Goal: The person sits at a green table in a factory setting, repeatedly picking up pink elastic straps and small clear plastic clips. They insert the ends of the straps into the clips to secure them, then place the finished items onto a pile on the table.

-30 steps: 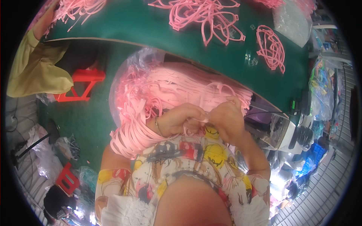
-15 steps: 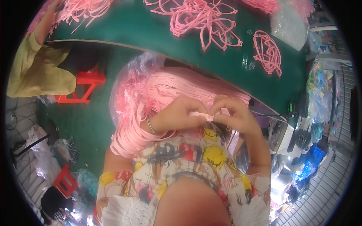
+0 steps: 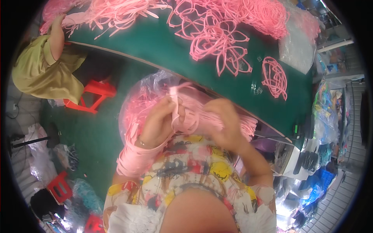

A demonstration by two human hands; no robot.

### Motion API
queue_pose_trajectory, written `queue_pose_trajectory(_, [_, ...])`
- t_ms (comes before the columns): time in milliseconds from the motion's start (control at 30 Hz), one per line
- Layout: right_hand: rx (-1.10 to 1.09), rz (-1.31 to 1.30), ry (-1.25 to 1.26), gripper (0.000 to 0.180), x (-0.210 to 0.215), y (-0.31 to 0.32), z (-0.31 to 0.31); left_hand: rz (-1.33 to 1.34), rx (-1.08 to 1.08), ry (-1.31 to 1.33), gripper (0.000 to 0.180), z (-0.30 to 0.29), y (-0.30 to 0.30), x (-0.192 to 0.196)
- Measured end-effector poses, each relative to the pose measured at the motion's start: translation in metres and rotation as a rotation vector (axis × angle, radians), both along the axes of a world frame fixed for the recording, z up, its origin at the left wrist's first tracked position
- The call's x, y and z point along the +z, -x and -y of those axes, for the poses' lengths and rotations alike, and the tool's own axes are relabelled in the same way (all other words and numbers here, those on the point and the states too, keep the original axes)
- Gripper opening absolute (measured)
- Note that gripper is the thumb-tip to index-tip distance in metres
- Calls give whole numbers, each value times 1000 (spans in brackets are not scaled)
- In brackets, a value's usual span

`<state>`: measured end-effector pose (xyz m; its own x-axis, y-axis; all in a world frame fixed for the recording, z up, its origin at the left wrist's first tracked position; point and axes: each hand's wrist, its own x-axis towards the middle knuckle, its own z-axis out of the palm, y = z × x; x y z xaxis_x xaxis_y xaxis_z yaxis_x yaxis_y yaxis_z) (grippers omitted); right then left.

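Note:
My left hand (image 3: 160,121) is raised over my lap and pinches a thin pink flat strip (image 3: 175,105) that stands up from its fingers. My right hand (image 3: 223,121) is beside it, fingers curled on the same bunch of pink strips. Under both hands lies a thick bundle of pink strips (image 3: 136,155) in a clear plastic bag (image 3: 149,83) across my lap. Ahead is a green table (image 3: 155,42) with tangles of pink loop-shaped pieces (image 3: 217,39) and a small separate pile of pink loops (image 3: 274,77).
A person in a yellow-green top (image 3: 42,73) sits at the table's left end beside a red plastic stool (image 3: 91,95). More red stools (image 3: 58,186) and bags lie on the green floor at left. Clear bags (image 3: 295,42) and blue clutter (image 3: 322,186) crowd the right.
Both hands have lifted from my lap and moved apart. The left hand now holds a pink strip upright. The view has tilted up, showing more of the table.

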<state>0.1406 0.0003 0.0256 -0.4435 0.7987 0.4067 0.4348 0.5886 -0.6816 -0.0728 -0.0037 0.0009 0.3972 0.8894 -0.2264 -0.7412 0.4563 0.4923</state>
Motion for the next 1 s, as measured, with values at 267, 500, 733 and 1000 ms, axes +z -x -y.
queue_pose_trajectory(267, [277,-395,1036,27,-8,56,14,-307,32,-455,35,-41,28,-43])
queue_pose_trajectory(500, [570,-244,1257,20,9,125,5,-841,-469,-961,35,-55,-27,-60])
queue_pose_trajectory(733, [353,122,-31,16,43,107,-8,-1015,-2,-1280,27,-3,-64,-56])
queue_pose_trajectory(1000, [-515,408,-203,21,-3,-44,-81,-993,-160,-1284,24,-21,-70,-26])
